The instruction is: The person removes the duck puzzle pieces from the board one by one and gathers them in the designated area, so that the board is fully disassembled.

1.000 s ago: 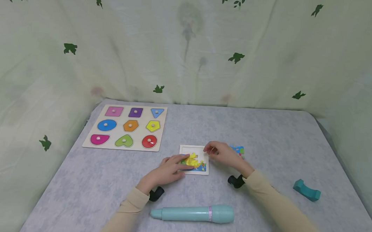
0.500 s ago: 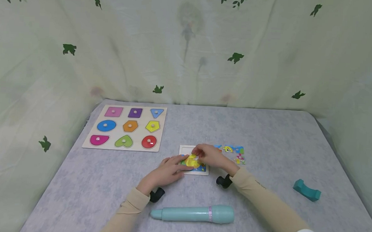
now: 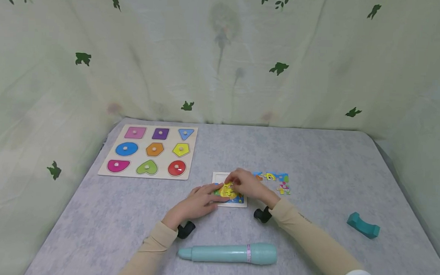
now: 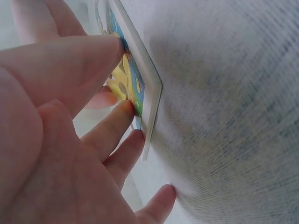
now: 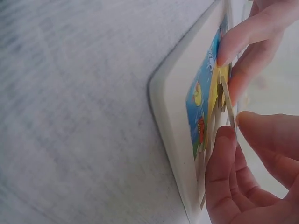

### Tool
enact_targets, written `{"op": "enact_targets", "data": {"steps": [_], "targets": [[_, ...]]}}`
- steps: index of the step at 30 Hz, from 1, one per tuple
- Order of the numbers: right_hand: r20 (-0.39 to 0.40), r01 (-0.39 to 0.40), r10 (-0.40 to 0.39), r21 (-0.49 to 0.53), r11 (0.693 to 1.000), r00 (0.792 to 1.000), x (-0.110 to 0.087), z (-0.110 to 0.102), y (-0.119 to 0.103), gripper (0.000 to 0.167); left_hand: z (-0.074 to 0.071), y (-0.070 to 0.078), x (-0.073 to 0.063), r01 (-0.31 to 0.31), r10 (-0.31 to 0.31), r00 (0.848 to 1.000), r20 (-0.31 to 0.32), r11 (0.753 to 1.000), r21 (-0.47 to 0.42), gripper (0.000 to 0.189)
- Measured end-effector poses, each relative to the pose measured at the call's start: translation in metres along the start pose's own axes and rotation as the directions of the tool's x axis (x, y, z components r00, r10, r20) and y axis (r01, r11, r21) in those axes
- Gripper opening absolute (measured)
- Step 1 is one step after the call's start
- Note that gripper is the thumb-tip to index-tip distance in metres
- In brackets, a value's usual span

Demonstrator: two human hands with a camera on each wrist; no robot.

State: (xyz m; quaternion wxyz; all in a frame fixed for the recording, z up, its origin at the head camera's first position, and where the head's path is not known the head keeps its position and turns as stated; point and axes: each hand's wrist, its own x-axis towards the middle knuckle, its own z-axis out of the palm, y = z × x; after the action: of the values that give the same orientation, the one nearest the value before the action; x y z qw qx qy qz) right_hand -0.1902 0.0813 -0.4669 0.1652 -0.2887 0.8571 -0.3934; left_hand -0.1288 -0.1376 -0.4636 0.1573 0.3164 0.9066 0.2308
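Observation:
A small jigsaw puzzle sits in a white frame, its lower part filled with yellow and blue pieces and its upper left bare in the head view. My left hand rests on the puzzle's left side with fingers extended, fingertips at the picture and the frame edge. Between thumb and fingers, my right hand pinches a thin puzzle piece, tilted over the yellow part of the picture. Its lower end meets the picture near the left fingertips. The right hand hides the frame's upper right corner in the head view.
Loose puzzle pieces lie right of the frame. A wooden shape board with knobbed shapes is at the back left. A pale teal marker-shaped tube lies in front, and a teal curved block at the right.
My right hand has moved left with the puzzle piece, from the frame's upper right corner to over the yellow picture, uncovering loose pieces. The left hand has stayed in place.

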Motion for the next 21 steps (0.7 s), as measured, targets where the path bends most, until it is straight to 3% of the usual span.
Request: {"op": "enact_targets", "data": {"steps": [11,21], "targets": [[-0.043,-0.065,0.068,0.065,0.996,0.997,0.005,-0.001,0.004,0.018,0.0,0.0,-0.001,-0.027,0.027,1.0,-0.01,1.0,-0.009,0.037],[-0.125,-0.08,0.093,0.103,0.991,0.988,-0.028,-0.034,0.027,0.019,0.0,0.001,-0.003,-0.021,0.02,1.0,-0.016,1.0,-0.02,0.037]]}}
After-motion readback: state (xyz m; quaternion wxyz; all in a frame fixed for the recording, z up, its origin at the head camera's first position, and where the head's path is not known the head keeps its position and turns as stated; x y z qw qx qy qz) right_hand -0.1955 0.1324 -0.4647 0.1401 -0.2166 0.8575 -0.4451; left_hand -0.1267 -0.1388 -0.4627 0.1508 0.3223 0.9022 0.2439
